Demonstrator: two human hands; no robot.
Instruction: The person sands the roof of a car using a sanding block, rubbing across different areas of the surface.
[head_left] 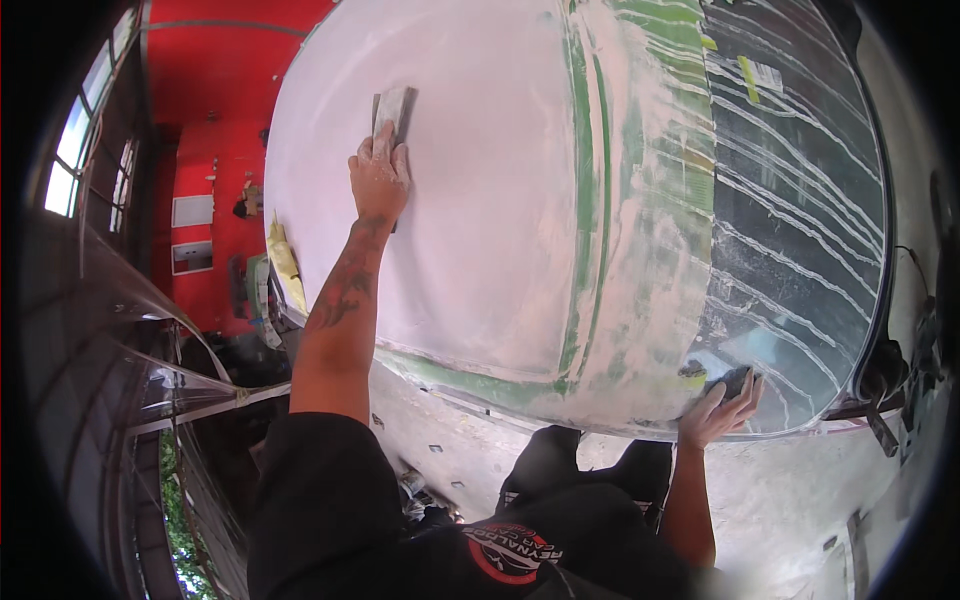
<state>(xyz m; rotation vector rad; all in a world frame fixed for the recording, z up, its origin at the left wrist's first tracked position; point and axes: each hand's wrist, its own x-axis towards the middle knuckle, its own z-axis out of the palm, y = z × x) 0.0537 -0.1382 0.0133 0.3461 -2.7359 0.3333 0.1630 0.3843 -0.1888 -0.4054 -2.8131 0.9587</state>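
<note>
My left hand [380, 178], dusted with pale powder, is stretched forward over a car roof [480, 180] coated in whitish filler. It is closed around a long, narrow sanding block [396, 108], which lies flat against the roof. Much of the block is covered by the fingers and palm. At the lower right, my right hand [712, 415] rests at the near corner of the dark glass [790, 200]. Its fingers curl around a small dark pad [738, 382], partly hidden by them. Milky streaks run across the glass.
Green bands [583, 200] show through the filler along the roof's edges. Yellow tape [749, 80] sticks to the glass. A yellow folded sheet [285, 262] is by the roof's left side. A red wall [220, 70] stands beyond, and clear plastic sheeting [150, 290] hangs at left.
</note>
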